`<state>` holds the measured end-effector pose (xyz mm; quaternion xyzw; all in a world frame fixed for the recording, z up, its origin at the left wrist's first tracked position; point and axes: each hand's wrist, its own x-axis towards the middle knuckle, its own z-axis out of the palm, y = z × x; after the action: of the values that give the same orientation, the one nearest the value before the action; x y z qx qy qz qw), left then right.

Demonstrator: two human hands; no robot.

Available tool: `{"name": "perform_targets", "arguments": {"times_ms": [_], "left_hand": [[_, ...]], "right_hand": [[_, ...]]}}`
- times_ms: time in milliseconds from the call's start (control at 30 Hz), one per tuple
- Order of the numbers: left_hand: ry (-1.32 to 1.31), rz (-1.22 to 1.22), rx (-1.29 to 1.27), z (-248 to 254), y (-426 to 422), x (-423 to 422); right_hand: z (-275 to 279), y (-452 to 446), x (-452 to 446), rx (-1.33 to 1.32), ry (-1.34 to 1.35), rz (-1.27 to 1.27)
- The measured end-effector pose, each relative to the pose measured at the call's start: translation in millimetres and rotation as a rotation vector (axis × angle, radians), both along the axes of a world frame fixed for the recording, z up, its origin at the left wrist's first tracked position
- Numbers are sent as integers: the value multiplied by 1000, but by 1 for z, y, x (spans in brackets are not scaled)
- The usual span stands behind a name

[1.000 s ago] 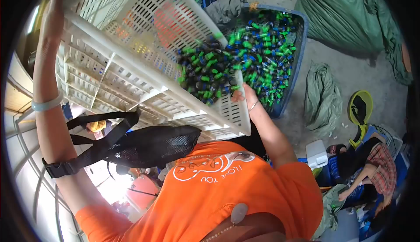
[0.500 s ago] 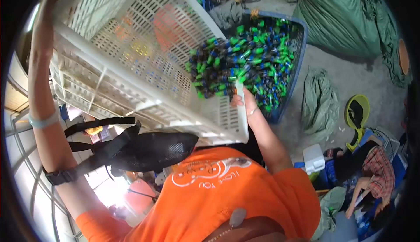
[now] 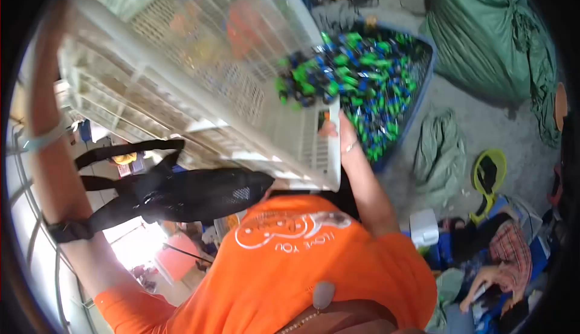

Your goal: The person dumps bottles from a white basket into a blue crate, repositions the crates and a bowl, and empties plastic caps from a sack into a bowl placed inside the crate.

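A large white plastic crate (image 3: 163, 71) with slotted walls is tipped toward the right. My right hand (image 3: 341, 130) is closed around its lower rim, the fingers showing through a slot. High at the crate's raised end is my left hand (image 3: 55, 17), gripping its edge; the fingers are blurred and dark. Small dark bottles with green caps and blue labels (image 3: 302, 80) slide over the low rim. They drop into a blue bin (image 3: 428, 71), where many more bottles (image 3: 374, 86) lie heaped. A black mesh bag (image 3: 199, 194) hangs from straps by my left arm.
A full green sack (image 3: 489, 38) stands beyond the bin at the upper right. On the floor lie a crumpled green sack (image 3: 440, 153) and a yellow scoop-like thing (image 3: 488, 174). A person in a plaid shirt (image 3: 510, 252) bends over at the lower right, near a white container (image 3: 424, 228).
Bottles have slid out of the crate into the bin, leaving fewer inside. The crate has shifted slightly and my left arm has moved a little toward the left.
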<state>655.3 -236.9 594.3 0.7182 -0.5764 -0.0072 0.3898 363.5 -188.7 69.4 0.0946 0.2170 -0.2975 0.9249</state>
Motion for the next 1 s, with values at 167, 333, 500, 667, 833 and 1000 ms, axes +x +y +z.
{"name": "perform_targets", "arguments": {"times_ms": [167,333,500,667,833,1000], "left_hand": [[-42,-107,198,-19,-32,73],[-849,6,40,10,-27,71],[-297,-288,351,22,41,-28],[-759,-190,47,-7,-15,-17],[-429,-41,96,10,14,-25],[-234,-82,77,40,39,-22]], "right_hand": [[-35,20,-2,71,-14,50],[0,1,-17,-69,-17,-5],[19,25,1,-114,-172,-2],[-49,47,45,-104,-93,47],[13,26,22,-30,-51,74],[54,15,-20,-117,-104,-59]]}}
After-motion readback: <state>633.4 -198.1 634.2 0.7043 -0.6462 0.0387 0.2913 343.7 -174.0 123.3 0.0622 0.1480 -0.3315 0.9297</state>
